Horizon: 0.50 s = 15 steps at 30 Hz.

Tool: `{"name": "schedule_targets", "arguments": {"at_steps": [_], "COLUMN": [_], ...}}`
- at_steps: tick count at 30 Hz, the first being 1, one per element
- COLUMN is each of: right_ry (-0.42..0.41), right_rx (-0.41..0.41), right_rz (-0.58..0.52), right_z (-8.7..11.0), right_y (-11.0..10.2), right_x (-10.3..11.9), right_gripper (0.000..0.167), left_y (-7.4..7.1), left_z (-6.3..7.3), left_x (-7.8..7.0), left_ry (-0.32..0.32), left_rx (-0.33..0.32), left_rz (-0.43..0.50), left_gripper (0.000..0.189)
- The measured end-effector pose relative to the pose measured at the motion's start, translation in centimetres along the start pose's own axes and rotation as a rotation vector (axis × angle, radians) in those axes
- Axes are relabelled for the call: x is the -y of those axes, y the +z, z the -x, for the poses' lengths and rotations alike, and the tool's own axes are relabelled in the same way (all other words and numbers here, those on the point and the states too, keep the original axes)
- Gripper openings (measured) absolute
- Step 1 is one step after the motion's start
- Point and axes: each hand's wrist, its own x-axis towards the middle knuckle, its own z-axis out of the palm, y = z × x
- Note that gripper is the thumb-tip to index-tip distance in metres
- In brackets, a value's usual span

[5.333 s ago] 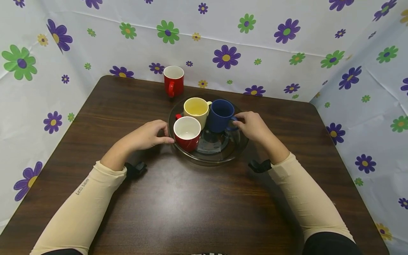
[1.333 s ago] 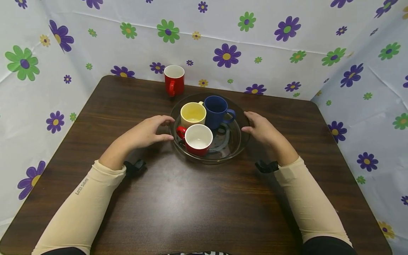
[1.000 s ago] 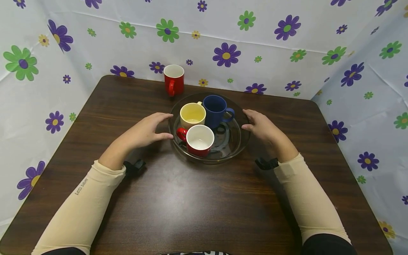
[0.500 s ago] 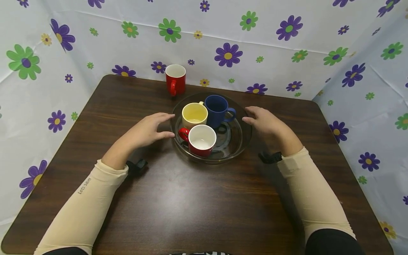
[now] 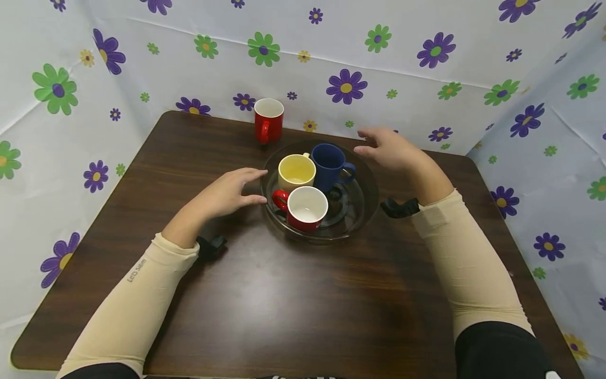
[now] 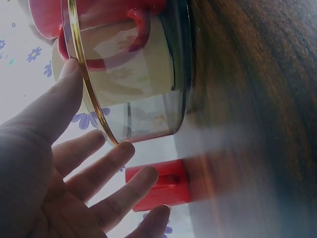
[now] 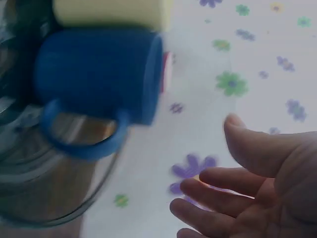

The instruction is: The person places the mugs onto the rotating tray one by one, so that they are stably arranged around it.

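A dark clear glass bowl [image 5: 357, 221] on the table holds a yellow mug [image 5: 296, 171], a blue mug [image 5: 329, 166] and a red mug with white inside [image 5: 306, 208], all upright. My left hand [image 5: 227, 193] is at the bowl's left rim, fingers spread; in the left wrist view its thumb and fingertips lie right at the rim. My right hand [image 5: 390, 150] is raised beyond the bowl's right rear rim, fingers loosely extended and holding nothing. Another red mug [image 5: 269, 122] stands behind the bowl, its handle toward me.
The brown wooden table [image 5: 284, 310] ends at the back against a white flowered cloth [image 5: 227, 73], which also hangs at both sides. Black wrist straps [image 5: 400, 208] sit below the sleeves.
Earlier, my right hand held the blue mug's handle and the front red mug stood further left. Since then my right hand has let go and moved up and back; the left hand stays at the rim.
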Motion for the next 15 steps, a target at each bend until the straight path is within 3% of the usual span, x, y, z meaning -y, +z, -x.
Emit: {"name": "schedule_targets", "arguments": {"at_steps": [4,9,15], "right_ry": [0.038,-0.013,-0.082], "right_rx": [0.068,0.156,0.146], "right_rz": [0.001,-0.106,-0.231], "right_z": [0.4,1.9,2.8], "right_y": [1.7,4.8,7.0], "right_x": [-3.0,-6.4,-9.1], "right_gripper": [0.075,0.086,0.088], "left_y": [0.0,-0.3,-0.4], "left_z": [-0.1,0.3,0.1], "left_x": [0.1,0.3,0.4], "left_ry": [-0.01,-0.014,0.003], "left_rx": [0.013,0.019,0.023], "left_rz": [0.004,-0.008,0.009], "left_gripper": [0.074,0.074,0.074]}}
